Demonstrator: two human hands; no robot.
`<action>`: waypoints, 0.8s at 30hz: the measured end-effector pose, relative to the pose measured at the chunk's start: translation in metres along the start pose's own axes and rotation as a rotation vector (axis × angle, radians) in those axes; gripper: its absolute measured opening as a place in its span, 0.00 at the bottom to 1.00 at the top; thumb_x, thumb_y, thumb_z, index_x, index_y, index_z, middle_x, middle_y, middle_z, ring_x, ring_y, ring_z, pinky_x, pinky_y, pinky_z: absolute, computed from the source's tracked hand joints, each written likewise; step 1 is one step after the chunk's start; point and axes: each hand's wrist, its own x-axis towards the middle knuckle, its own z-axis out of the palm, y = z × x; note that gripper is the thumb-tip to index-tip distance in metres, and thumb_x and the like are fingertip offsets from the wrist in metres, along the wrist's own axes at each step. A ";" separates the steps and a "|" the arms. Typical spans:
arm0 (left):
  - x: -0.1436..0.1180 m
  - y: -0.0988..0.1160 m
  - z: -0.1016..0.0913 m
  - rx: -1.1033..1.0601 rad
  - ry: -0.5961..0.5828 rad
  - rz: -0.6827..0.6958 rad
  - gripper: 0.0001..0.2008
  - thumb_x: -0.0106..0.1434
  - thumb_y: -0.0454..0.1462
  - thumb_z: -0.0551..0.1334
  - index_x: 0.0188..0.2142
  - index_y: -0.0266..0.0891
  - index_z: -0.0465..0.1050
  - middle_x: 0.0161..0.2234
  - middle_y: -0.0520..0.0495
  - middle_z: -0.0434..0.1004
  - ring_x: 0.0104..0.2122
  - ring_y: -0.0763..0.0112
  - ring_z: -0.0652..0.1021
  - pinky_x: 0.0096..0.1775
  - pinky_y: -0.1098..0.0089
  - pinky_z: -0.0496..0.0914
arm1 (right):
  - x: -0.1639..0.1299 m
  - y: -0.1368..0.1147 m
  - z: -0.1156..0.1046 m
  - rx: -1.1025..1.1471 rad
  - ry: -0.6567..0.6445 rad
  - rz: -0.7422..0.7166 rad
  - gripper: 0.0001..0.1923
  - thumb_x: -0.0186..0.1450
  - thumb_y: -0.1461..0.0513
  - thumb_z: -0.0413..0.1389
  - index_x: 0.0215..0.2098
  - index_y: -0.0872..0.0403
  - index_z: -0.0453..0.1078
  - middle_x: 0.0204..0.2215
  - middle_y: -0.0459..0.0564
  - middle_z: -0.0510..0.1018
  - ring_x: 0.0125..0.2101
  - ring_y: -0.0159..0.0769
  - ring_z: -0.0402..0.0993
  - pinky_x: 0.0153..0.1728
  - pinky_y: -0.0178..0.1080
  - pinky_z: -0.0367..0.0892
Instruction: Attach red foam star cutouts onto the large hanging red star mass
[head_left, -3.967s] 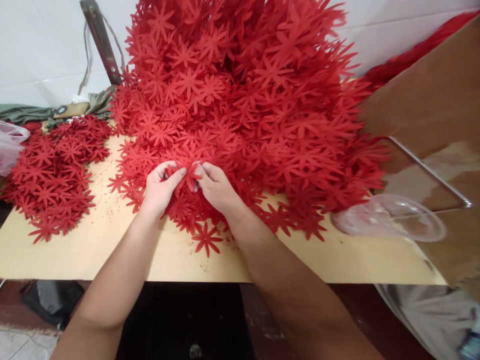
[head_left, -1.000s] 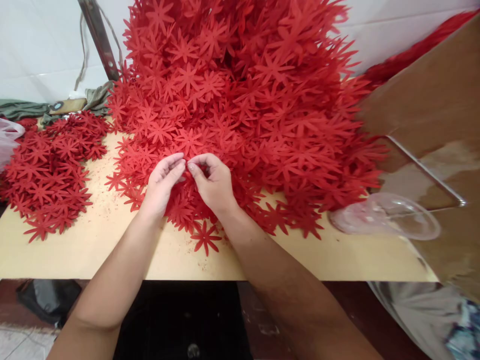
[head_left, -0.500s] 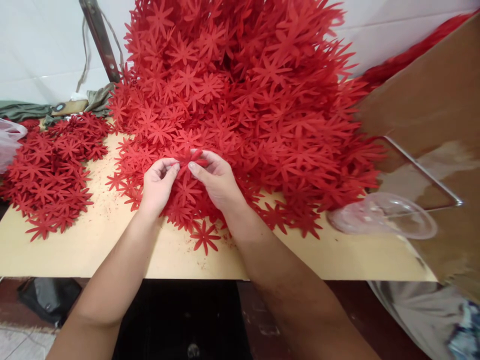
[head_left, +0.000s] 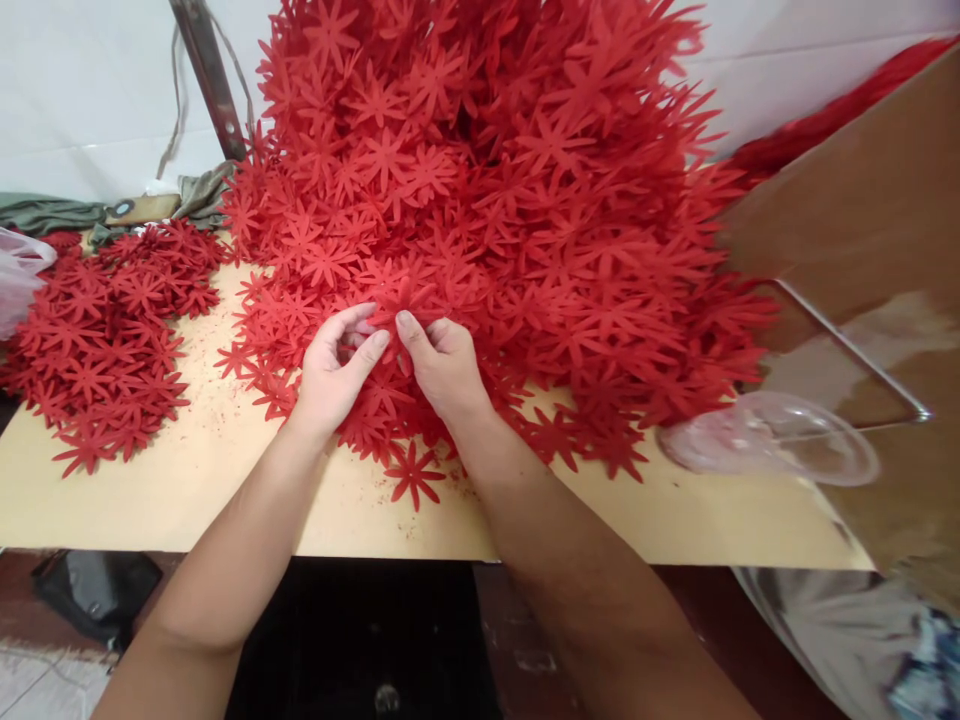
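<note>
I see both hands meeting at the near foot of the big heap of red flower cut-outs [head_left: 495, 190], which rises from the middle of the bench [head_left: 187, 490] up toward its far edge. My left hand [head_left: 334, 375] and right hand [head_left: 442, 370] sit side by side, thumbs almost touching, and together they pinch one red flower cut-out [head_left: 401, 300] between fingertips, lifted just off the pile's lower slope; both are closed on that same piece, though I cannot tell how many layers are in the pinch. A single loose flower [head_left: 412, 475] lies flat near the bench's front edge, just below my wrists. Toward the left end of the bench a lower, flatter spread of the same flowers [head_left: 105, 330] lies well apart from the heap. At the right end, a clear plastic lid [head_left: 772, 440] rests beside a leaning brown board [head_left: 862, 200]. A green cloth [head_left: 45, 212] lies along the far left edge.
</note>
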 end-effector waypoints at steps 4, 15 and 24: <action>0.001 -0.001 0.001 -0.051 0.006 -0.085 0.17 0.47 0.44 0.70 0.35 0.40 0.74 0.31 0.52 0.74 0.31 0.78 0.72 0.38 0.74 0.68 | -0.003 -0.002 0.003 -0.015 -0.027 0.013 0.30 0.49 0.40 0.57 0.15 0.53 0.50 0.12 0.37 0.54 0.16 0.20 0.49 0.16 0.31 0.50; 0.005 0.003 -0.001 -0.328 0.200 -0.175 0.05 0.49 0.33 0.65 0.26 0.37 0.70 0.22 0.57 0.71 0.21 0.82 0.70 0.27 0.78 0.65 | -0.003 -0.004 0.004 0.055 -0.325 0.017 0.23 0.50 0.43 0.59 0.24 0.54 0.62 0.18 0.40 0.65 0.20 0.23 0.60 0.25 0.30 0.63; 0.016 0.012 -0.017 -0.460 0.407 -0.251 0.07 0.49 0.30 0.59 0.27 0.40 0.61 0.22 0.57 0.71 0.22 0.79 0.73 0.28 0.77 0.68 | 0.002 -0.001 -0.002 -0.009 -0.155 0.037 0.22 0.51 0.45 0.60 0.21 0.55 0.62 0.17 0.41 0.67 0.19 0.23 0.62 0.24 0.31 0.61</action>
